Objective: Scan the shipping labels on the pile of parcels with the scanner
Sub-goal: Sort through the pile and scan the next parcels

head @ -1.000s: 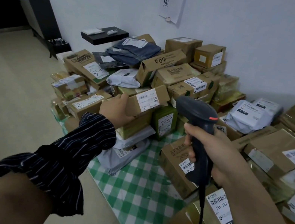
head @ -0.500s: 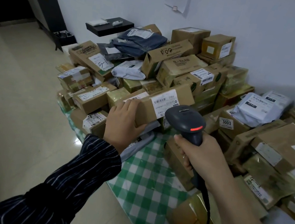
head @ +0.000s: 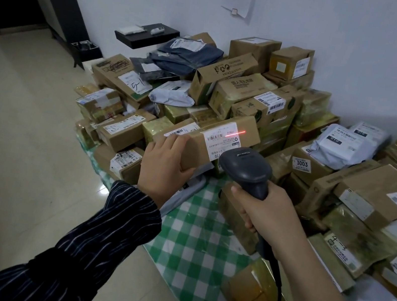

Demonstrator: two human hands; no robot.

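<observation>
Head view: right hand (head: 268, 212) hides scanner (head: 245, 166) handle, left hand (head: 163, 164) box (head: 249, 131) end.

Left hand (head: 162, 168) grips parcel (head: 210, 139) end, arm outstretched, sleeved; right hand (head: 265, 210) wraps scanner (head: 245, 166) handle, forearm bare.

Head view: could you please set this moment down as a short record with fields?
left grip: bare hand holding the near end of a long cardboard box
right grip: bare hand wrapped round the handle of the barcode scanner
scan line: red, lying across the box's shipping label
underneath: green checked cloth
around: pile of parcels, many labels showing
</observation>
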